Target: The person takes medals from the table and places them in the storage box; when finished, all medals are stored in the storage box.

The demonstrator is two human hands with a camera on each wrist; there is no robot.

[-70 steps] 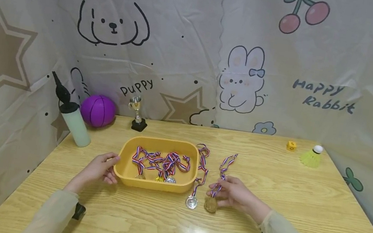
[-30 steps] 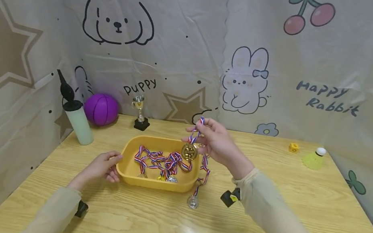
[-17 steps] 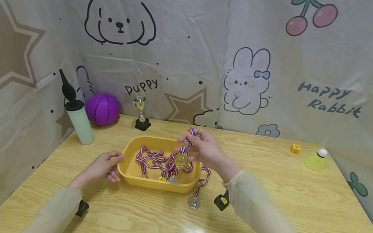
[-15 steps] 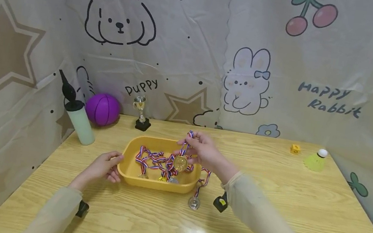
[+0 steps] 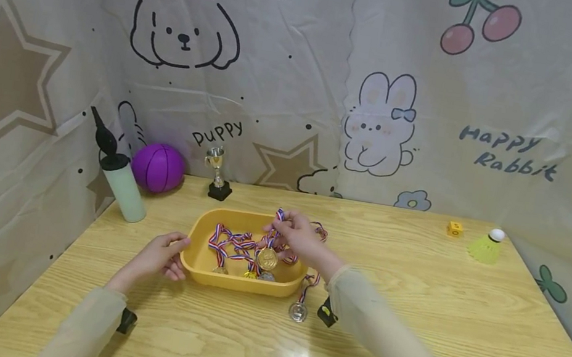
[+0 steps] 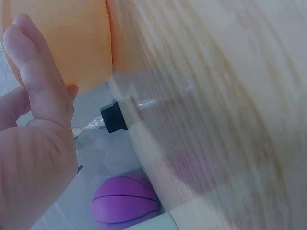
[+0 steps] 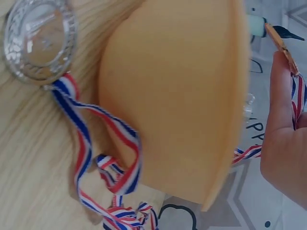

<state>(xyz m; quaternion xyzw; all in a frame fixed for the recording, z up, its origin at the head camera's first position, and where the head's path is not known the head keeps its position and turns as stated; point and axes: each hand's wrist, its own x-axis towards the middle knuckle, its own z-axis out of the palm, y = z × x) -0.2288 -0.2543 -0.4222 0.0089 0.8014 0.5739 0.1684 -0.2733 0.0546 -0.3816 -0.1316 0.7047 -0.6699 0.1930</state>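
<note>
A yellow-orange tray (image 5: 193, 267) sits mid-table with several ribboned medals in it. My left hand (image 5: 157, 256) rests against the tray's left wall (image 6: 72, 43), fingers loosely curved on it. My right hand (image 5: 295, 234) is over the tray's right side and pinches the striped ribbon of a gold medal (image 5: 267, 258), which hangs low inside the tray. A silver medal (image 5: 297, 311) lies on the table at the tray's front right corner, its ribbon (image 7: 86, 158) running up along the tray's outer wall (image 7: 182, 96).
On the table's back left stand a pale green bottle with a black nozzle (image 5: 119, 186), a purple ball (image 5: 158, 168) and a small trophy (image 5: 218, 177). A yellow die (image 5: 454, 229) and a yellow shuttlecock (image 5: 485, 246) lie at the back right. Printed curtains enclose the wooden table (image 5: 409, 323).
My right hand picked the gold medal up from the table right of the tray, carried it over the tray and has lowered it inside. The left hand stayed on the tray.
</note>
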